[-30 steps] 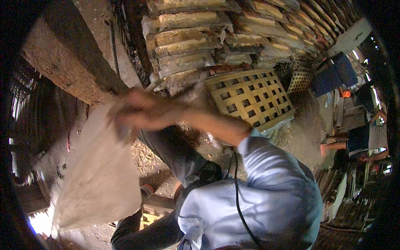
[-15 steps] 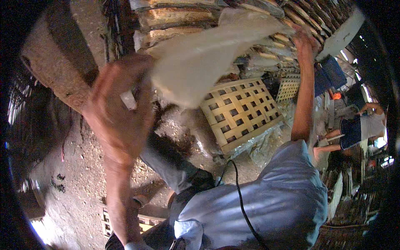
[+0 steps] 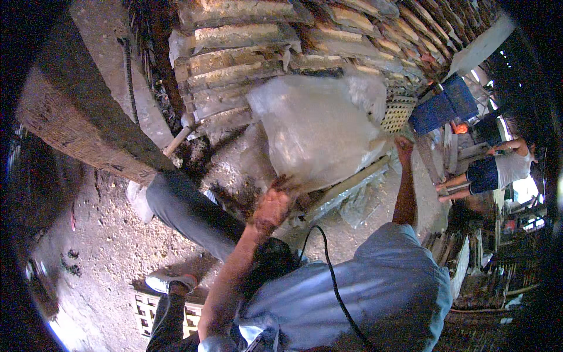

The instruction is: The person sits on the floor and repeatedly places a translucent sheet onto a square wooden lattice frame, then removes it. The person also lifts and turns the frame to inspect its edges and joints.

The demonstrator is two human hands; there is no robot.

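Observation:
A cloudy, translucent plastic sheet (image 3: pixel 316 129) is spread over a woven bamboo lattice tray, covering most of it; one slatted side edge (image 3: pixel 346 182) of the tray still shows. My left hand (image 3: pixel 274 206) is at the sheet's near left corner, its slightly blurred fingers closed on the plastic. At the right margin of the sheet, my right hand (image 3: pixel 403 146) is closed, with the plastic's edge at its fingers. More clear plastic (image 3: pixel 355 205) lies crumpled beneath the tray's near side.
Stacked rows of slatted trays (image 3: pixel 246 35) rise at the far side. Another woven tray (image 3: pixel 399 114) stands behind the sheet. A thick wooden beam (image 3: pixel 88 129) crosses the left. Blue crates (image 3: pixel 444 108) are at right, and a person (image 3: pixel 498 167) stands beyond. A black cable (image 3: pixel 331 264) hangs across my shirt.
The plastic sheet, gathered and lifted in the air before, now lies spread over the lattice tray. Both my hands have come down; the left moved right, toward the tray's near side.

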